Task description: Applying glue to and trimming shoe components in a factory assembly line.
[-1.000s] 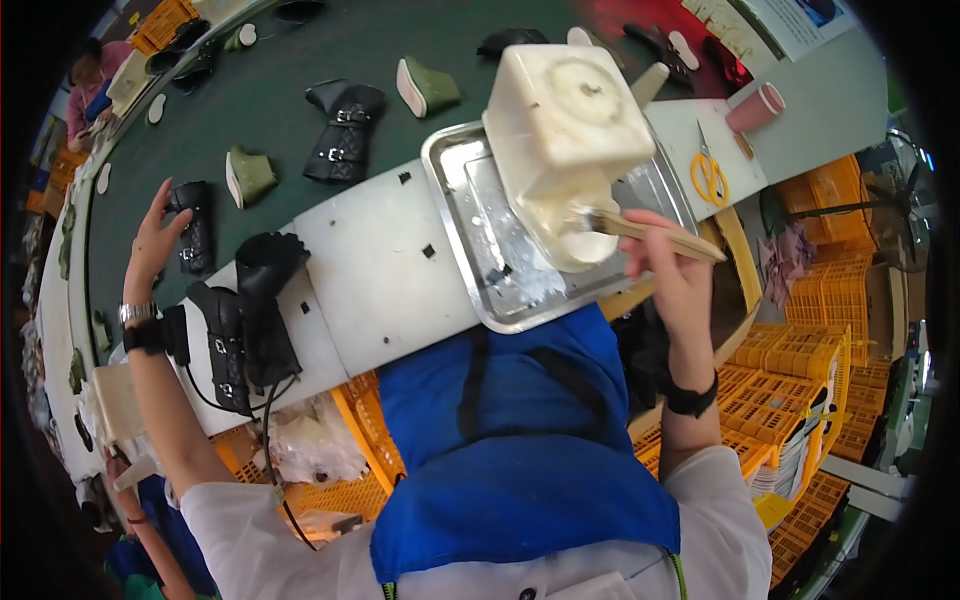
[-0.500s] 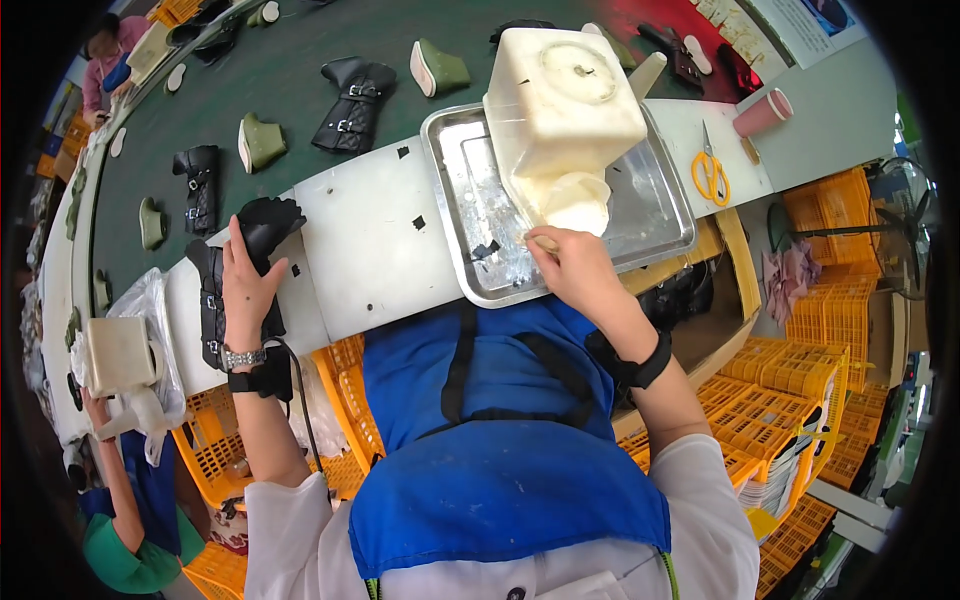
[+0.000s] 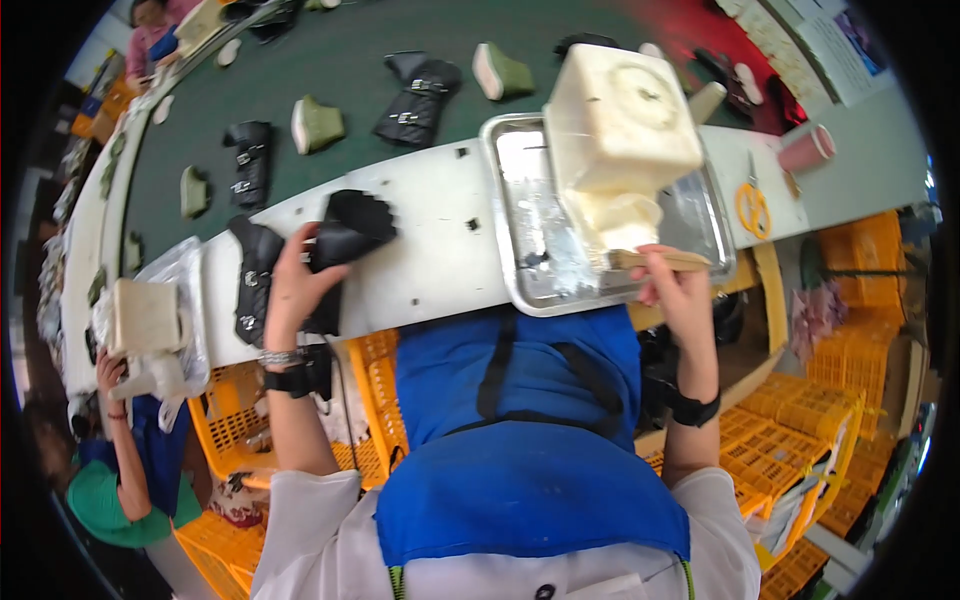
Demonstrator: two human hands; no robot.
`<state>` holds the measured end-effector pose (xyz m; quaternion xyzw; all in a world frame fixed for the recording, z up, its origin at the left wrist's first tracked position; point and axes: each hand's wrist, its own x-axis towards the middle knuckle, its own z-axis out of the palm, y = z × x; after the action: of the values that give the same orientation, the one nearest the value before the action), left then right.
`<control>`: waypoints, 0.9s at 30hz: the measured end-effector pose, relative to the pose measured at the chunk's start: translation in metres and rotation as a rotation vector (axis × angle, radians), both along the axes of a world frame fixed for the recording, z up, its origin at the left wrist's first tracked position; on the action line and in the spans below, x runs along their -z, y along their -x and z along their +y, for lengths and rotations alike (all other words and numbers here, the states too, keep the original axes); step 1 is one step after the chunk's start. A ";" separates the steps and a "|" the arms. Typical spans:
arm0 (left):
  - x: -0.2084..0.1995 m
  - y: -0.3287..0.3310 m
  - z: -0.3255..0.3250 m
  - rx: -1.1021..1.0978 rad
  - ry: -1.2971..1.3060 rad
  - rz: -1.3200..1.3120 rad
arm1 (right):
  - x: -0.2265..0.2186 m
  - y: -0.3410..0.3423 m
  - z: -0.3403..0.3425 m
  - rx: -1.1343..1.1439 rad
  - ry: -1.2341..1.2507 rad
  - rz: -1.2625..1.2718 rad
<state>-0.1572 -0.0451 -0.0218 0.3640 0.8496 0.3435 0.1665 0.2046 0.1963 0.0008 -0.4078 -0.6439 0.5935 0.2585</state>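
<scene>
My left hand (image 3: 297, 285) is wrapped round a black boot upper (image 3: 352, 232) with a scalloped edge, on the white work surface; part of it is hidden behind the fingers. Just left of it lies a second black buckled boot (image 3: 256, 275). Over the front of the steel tray (image 3: 560, 302), my right hand (image 3: 678, 285) pinches a brush by its flat wooden handle (image 3: 680, 261). The brush's other end, blurred, points left beneath the mouth of a cream plastic container (image 3: 620, 115), which lies tipped in the tray. White paste smears (image 3: 572, 255) coat the tray bottom.
Orange-handled scissors (image 3: 752, 208) and a pink cup (image 3: 806, 147) are right of the tray. Beyond, a green belt (image 3: 350, 110) carries black boots and green shoes (image 3: 318, 124). A co-worker's hand (image 3: 110, 370) is by another container (image 3: 148, 315) at left. Orange crates (image 3: 790, 430) stand at lower right.
The view has shifted, moving the scene rightward. My right hand has drawn back from the container mouth, bringing the brush handle into sight. My left fingers, straighter before, now curl round the boot upper.
</scene>
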 end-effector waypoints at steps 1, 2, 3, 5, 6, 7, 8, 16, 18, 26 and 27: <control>0.013 0.002 0.001 0.078 -0.013 0.119 | -0.003 -0.002 -0.001 0.014 -0.014 0.022; 0.025 0.003 0.002 0.070 0.018 0.230 | -0.007 -0.003 -0.001 0.031 -0.028 0.042; 0.030 -0.002 0.005 0.054 0.026 0.216 | -0.008 -0.003 -0.001 0.015 -0.021 0.053; 0.029 -0.001 0.004 0.030 0.038 0.209 | -0.009 0.000 -0.001 0.036 -0.013 0.086; 0.025 0.005 0.003 0.082 0.093 0.018 | -0.010 0.000 -0.002 0.032 -0.009 0.094; 0.022 0.009 0.004 0.134 0.145 -0.175 | -0.010 0.001 -0.002 0.032 -0.010 0.100; 0.016 0.012 0.006 0.133 0.149 -0.170 | -0.009 0.001 -0.002 0.035 -0.010 0.106; 0.002 -0.005 0.024 0.213 0.167 -0.096 | -0.015 -0.003 -0.001 0.049 -0.021 0.173; -0.002 -0.022 0.031 0.165 -0.028 -0.110 | -0.017 -0.004 -0.002 0.064 -0.023 0.187; -0.016 -0.086 0.041 0.091 -0.270 -0.160 | -0.025 0.005 -0.004 0.116 -0.039 0.417; -0.018 -0.093 0.043 0.080 -0.345 -0.230 | -0.027 0.006 -0.005 0.146 -0.047 0.431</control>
<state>-0.0643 -0.0019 -0.0036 0.3787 0.7387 0.5161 0.2110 0.1983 0.1913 0.0274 -0.3107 -0.5563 0.6315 0.4418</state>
